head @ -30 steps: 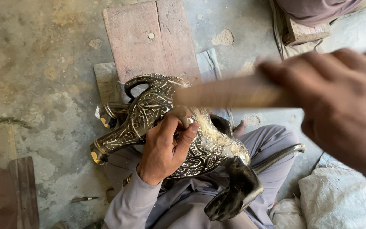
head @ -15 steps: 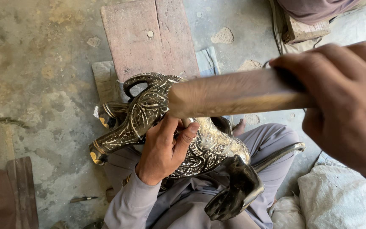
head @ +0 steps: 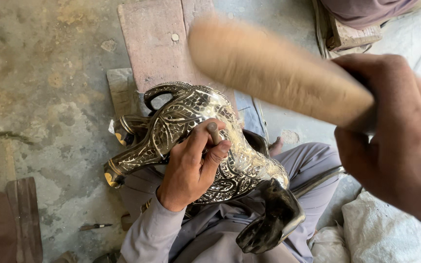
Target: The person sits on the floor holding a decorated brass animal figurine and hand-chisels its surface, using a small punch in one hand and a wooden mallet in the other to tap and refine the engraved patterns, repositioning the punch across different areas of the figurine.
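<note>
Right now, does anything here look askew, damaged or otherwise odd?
Nothing stands out. The engraved metal vessel lies on its side across the lap, with the left hand pressing a small punch to it and the right hand gripping a blurred wooden mallet. No dents show.

The metal vessel (head: 196, 146) is dark with bright silver leaf and scroll engraving, brassy yellow at its spout mouth. Above the vessel lies a reddish-brown wooden board (head: 157, 39) on grey, yellow-stained concrete floor (head: 40, 83). The mallet (head: 274, 73) is pale tan. Below the vessel, the trousers (head: 313, 170) are greyish lilac, as is the sleeve (head: 152, 234).
</note>
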`<control>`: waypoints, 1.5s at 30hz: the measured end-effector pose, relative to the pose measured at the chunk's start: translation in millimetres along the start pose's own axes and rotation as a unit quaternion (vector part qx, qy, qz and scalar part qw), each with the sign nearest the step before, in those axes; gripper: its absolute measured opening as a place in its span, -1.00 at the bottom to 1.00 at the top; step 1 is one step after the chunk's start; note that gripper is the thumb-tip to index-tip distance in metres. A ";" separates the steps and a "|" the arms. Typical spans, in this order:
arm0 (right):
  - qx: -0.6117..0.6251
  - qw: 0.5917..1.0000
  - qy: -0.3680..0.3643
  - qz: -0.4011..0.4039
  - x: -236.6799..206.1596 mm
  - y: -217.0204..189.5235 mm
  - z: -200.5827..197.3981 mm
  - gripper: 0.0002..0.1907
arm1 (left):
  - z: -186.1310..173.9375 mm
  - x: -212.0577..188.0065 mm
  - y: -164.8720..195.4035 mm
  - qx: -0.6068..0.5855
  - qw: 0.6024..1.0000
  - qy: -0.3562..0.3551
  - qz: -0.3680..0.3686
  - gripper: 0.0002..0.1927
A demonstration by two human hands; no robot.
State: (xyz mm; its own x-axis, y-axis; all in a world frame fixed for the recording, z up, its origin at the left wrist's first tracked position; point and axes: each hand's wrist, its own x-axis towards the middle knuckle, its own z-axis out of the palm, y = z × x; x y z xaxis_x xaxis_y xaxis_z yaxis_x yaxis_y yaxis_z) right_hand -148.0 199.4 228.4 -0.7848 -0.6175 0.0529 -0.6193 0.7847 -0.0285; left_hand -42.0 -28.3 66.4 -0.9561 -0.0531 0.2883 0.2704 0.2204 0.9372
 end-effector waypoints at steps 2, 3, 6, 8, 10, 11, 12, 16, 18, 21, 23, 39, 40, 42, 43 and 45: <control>-0.099 0.993 -0.010 -0.066 -0.7 0.3 0.9 -0.43 | 0.0 1.0 -0.1 0.020 1.000 -0.004 -0.010 -0.78; -0.104 0.991 0.002 -0.084 -1.6 0.0 0.8 -0.44 | 0.0 1.5 -0.1 0.029 0.999 -0.008 -0.014 -0.79; -0.027 0.996 0.035 -0.074 -2.1 0.1 0.1 -0.45 | -0.7 0.5 0.1 -0.006 1.000 -0.007 -0.023 -0.68; -0.122 0.988 -0.017 -0.096 -2.9 0.0 -0.7 -0.42 | 0.4 2.0 -1.9 0.026 0.999 -0.019 -0.025 -0.75; -0.143 0.985 -0.035 -0.090 -4.0 -0.1 -0.8 -0.40 | 0.2 1.5 -3.0 0.022 0.999 -0.026 -0.029 -0.73; -0.073 0.995 -0.008 -0.067 -5.5 -0.4 -1.0 -0.41 | -0.7 0.3 -2.7 0.003 0.999 -0.022 -0.033 -0.69; -0.067 0.996 -0.013 -0.060 -5.4 0.7 -0.4 -0.41 | -1.5 -0.7 -2.6 -0.014 0.999 -0.016 -0.037 -0.63; -0.144 0.986 -0.066 -0.058 -8.2 6.5 4.3 -0.40 | -2.9 2.5 -3.8 0.035 0.999 -0.018 -0.030 -0.73; -0.071 0.997 -0.018 -0.028 -11.4 12.7 4.0 -0.37 | -2.1 7.2 -4.2 0.000 0.999 0.014 -0.035 -0.66; 0.041 0.998 0.015 0.049 -15.9 20.5 6.8 -0.44 | -4.7 16.7 -4.7 -0.008 0.999 -0.005 -0.035 -0.68; 0.044 0.998 0.040 0.026 -16.0 24.1 9.0 -0.51 | -6.7 19.6 -2.4 0.015 0.999 -0.022 -0.027 -0.72; 0.061 0.997 0.043 0.020 34.5 3.6 9.1 -0.41 | -2.7 11.1 -8.5 0.009 1.000 -0.004 -0.015 -0.75; 0.050 0.998 0.033 0.019 34.1 1.5 9.0 -0.41 | -2.5 10.1 -9.0 0.022 1.000 0.003 0.001 -0.76; -0.116 0.990 -0.003 -0.076 32.9 1.1 4.7 -0.40 | -1.9 9.2 -8.5 0.048 0.998 0.017 0.032 -0.78; -0.157 0.982 -0.012 -0.104 31.2 1.4 2.6 -0.38 | -3.0 9.7 -7.8 0.023 0.999 0.038 0.007 -0.77; -0.076 0.994 0.007 -0.084 22.8 3.0 -2.4 -0.38 | -5.7 12.3 -6.0 -0.029 0.996 0.079 -0.043 -0.76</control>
State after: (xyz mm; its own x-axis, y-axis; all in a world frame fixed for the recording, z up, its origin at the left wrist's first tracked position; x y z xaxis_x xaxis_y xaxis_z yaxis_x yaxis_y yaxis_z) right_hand -167.7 187.8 231.9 -0.6700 -0.7401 0.0585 -0.7295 0.6709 0.1329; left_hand -54.7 -35.8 65.4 -0.9474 -0.2229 0.2294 0.1988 0.1518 0.9682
